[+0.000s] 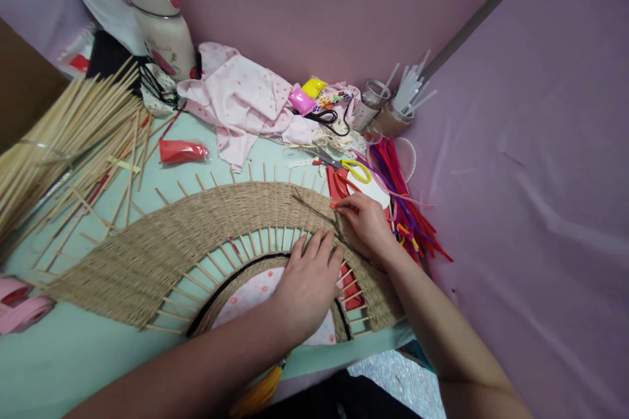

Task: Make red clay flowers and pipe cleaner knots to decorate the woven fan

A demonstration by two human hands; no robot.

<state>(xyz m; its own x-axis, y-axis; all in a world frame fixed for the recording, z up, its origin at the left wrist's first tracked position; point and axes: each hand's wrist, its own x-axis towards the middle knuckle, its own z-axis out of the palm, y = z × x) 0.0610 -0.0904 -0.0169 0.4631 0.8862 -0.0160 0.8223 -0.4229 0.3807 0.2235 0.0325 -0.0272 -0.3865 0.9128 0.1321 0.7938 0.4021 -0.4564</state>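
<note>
The fan-shaped piece of tan woven cord and thin wooden ribs (196, 216) is lying along the near edge of the pale green cloth-covered tabletop (54, 366). Its left end is pointing toward the left edge; its right end is sitting close to the near right corner. Its half-round inner section of white cloth with pink spots (246, 298) is facing the near edge.

Left hand (309, 288): released, lying flat with fingers slightly spread. The palm is covering part of the inner section; the fingertips are reaching the inner border of the woven band.

Right hand (366, 219): thumb and fingers are drawing together in a pinch at the band's outer border. A loose, thin brown cord (314, 211) is running across the weave toward this side; cannot tell what the fingertips are gripping.

Surroundings: scissors with yellow plastic handles (358, 171) are lying just beyond the right hand. Red, pink and purple fuzzy stems (398, 183) are lying in a heap along the right edge. A bundle of pale wooden sticks (54, 137) is occupying the left side, and a white lidded bottle (164, 33) is standing near the far left corner. A pink cloth with small spots (246, 85) is lying crumpled along the far edge.
</note>
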